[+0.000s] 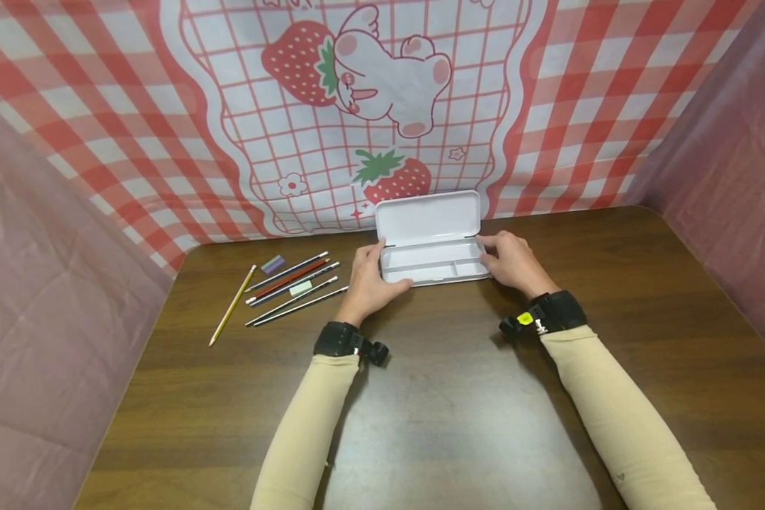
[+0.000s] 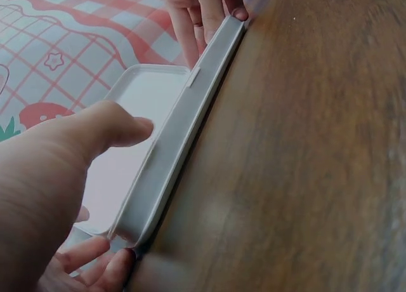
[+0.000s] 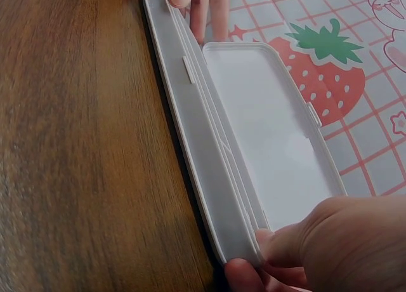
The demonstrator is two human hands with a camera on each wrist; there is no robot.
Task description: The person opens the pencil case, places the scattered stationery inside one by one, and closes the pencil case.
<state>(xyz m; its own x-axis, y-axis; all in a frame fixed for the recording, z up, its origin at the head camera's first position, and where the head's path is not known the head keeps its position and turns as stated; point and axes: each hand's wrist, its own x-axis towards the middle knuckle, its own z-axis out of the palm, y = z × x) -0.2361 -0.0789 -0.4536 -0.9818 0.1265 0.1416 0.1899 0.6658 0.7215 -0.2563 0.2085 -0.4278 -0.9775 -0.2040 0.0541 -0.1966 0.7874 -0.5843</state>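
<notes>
A white pencil case [image 1: 417, 256] stands with its lid [image 1: 428, 216] raised at the back of the table, and dividers part its inside into compartments. Around its left end my left hand [image 1: 365, 282] holds on, the thumb lying over the front rim and fingers at the end wall. At the opposite end my right hand [image 1: 516, 263] grips the case between thumb and fingers. Both wrist views show the case's long front wall [image 2: 174, 143] close to the wooden surface; fingertips at its base are partly hidden in the right wrist view.
Left of the case lie several pencils, among them a yellow pencil [image 1: 232, 304] and a dark red pencil [image 1: 292, 278]. A pale green eraser [image 1: 301, 288] and a purple striped eraser [image 1: 273, 265] lie among them. A checked strawberry cloth [image 1: 229, 142] hangs behind the table [image 1: 446, 397].
</notes>
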